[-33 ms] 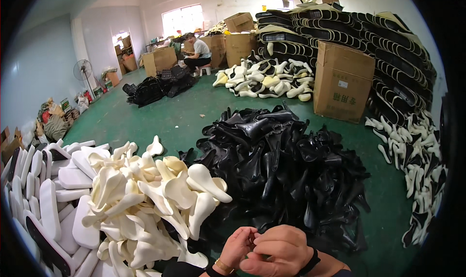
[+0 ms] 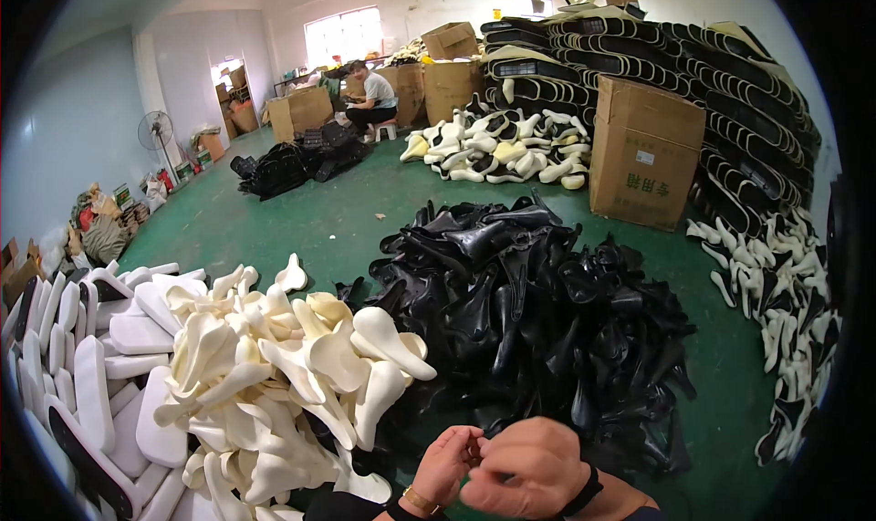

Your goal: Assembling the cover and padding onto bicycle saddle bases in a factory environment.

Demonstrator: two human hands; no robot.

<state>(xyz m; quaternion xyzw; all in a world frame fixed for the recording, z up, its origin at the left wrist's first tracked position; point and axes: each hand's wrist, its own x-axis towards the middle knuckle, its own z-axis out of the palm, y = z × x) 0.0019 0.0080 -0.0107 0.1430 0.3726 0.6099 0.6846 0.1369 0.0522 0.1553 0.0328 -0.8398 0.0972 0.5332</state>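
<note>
At the bottom middle of the head view, my left hand (image 2: pixel 444 466) and my right hand (image 2: pixel 534 468) meet close together. The left fingers pinch at their tips, and whatever lies between them is too small or hidden to name. My right hand is curled closed beside them, its fingers partly smeared, its contents out of sight. Just beyond lies a heap of glossy black bicycle saddle shells (image 2: pixel 500 311). Left of my hands a pile of cream foam saddle pads (image 2: pixel 333 361) rises, some of them touching the black heap.
White flat pads (image 2: pixel 146 334) stack up at far left. A tall cardboard box (image 2: pixel 643 156) stands beyond the black heap, before stacked black seat pieces (image 2: pixel 739 101). More cream pads (image 2: pixel 511 147) lie behind. Another person (image 2: pixel 372 97) sits near a black pile (image 2: pixel 292 165). A fan (image 2: pixel 157 138) stands left.
My right hand has shifted slightly, its fingers rolling closer over. My left hand stays nearly still.
</note>
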